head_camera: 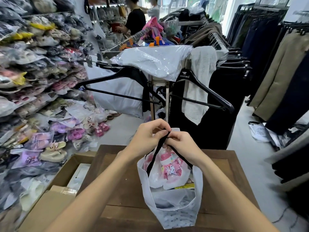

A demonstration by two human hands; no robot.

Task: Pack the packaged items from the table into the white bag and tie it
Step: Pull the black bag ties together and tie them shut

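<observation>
The white bag [173,213] stands on the wooden table [234,168] in front of me. Inside it lie packaged items, the top one a clear pack with pink slippers [170,166]. Two black handle straps [155,156] rise from the bag's mouth and meet above it. My left hand [147,138] and my right hand [182,144] are both closed on the strap ends, pinching them together just over the bag. The strap tips are hidden by my fingers.
An open cardboard box [66,174] sits left of the table. Shelves of bagged slippers [33,72] fill the left side, with loose packs on the floor. A rack with black hangers [209,97] and clothes stands right behind the table. Two people stand far back.
</observation>
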